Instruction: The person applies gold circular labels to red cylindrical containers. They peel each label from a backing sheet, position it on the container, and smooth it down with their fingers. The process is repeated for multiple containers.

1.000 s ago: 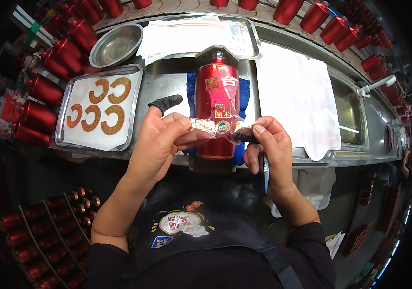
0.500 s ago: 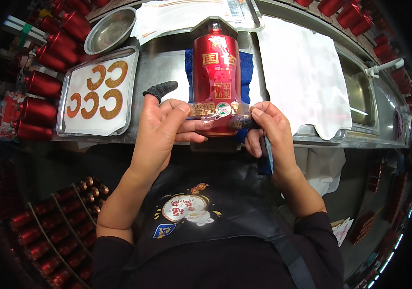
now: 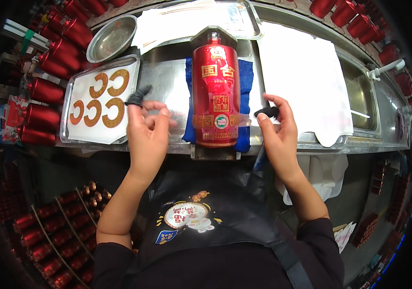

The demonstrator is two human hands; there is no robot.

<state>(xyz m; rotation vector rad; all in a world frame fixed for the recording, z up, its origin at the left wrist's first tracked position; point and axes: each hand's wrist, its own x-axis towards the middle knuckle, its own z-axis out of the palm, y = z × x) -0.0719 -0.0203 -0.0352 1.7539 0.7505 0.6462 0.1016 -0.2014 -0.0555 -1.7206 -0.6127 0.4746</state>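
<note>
A red bottle (image 3: 215,89) with gold lettering lies on its back in a metal holder, neck pointing away from me. Across its lower body runs a clear decal strip (image 3: 221,121) with gold patterns and a round green-and-white mark; its ends stick out past the bottle's sides. Left of the bottle, my left hand (image 3: 146,139) is open and holds nothing, its fingers slightly blurred. My right hand (image 3: 279,137) is just right of the strip's end, thumb and forefinger apart. Its lower fingers curl around a blue flat tool (image 3: 260,158), mostly hidden. Black finger covers show on both hands.
A blue cloth (image 3: 245,86) lies under the bottle. To the left are a tray (image 3: 65,115) of gold C-shaped decals on white paper and a metal bowl (image 3: 112,38). White sheets (image 3: 302,82) cover the right side, beside a sink (image 3: 360,96). Red bottles (image 3: 47,91) line the left.
Both hands have let go of the decal strip and moved apart, left and right. The strip now lies across the bottle. The blue tool stays in my right hand.
</note>
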